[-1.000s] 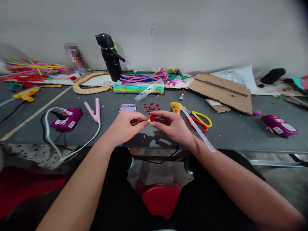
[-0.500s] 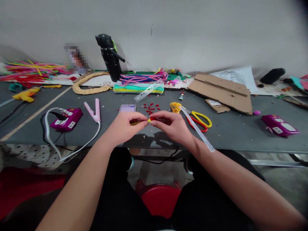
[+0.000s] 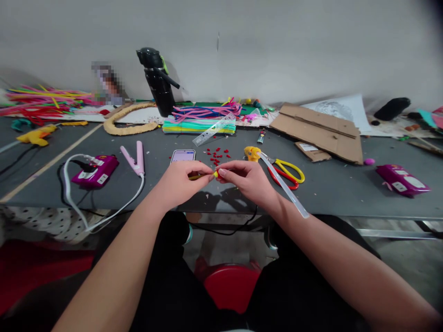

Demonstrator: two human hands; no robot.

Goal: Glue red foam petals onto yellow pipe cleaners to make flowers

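Both hands meet over the near edge of the grey table (image 3: 332, 189). My left hand (image 3: 180, 182) pinches a thin yellow pipe cleaner (image 3: 196, 176) between thumb and forefinger. My right hand (image 3: 247, 180) is closed in a pinch at the cleaner's tip, where a small red piece (image 3: 218, 175) shows beside the fingertips. Several tiny red cut pieces (image 3: 216, 155) lie scattered on the table just behind the hands, next to a phone (image 3: 183, 156).
A yellow glue gun with a clear glue stick (image 3: 277, 177) and yellow-red scissors (image 3: 289, 171) lie right of my right hand. A pink flat iron (image 3: 134, 158) and a magenta power strip (image 3: 95, 169) sit left. Further back are a black bottle (image 3: 158, 83), pipe-cleaner stacks (image 3: 200, 121), a ruler (image 3: 214, 130) and cardboard (image 3: 320, 129).
My right fingers have closed in further over the red piece, so less of it shows. Both hands stay in nearly the same place.
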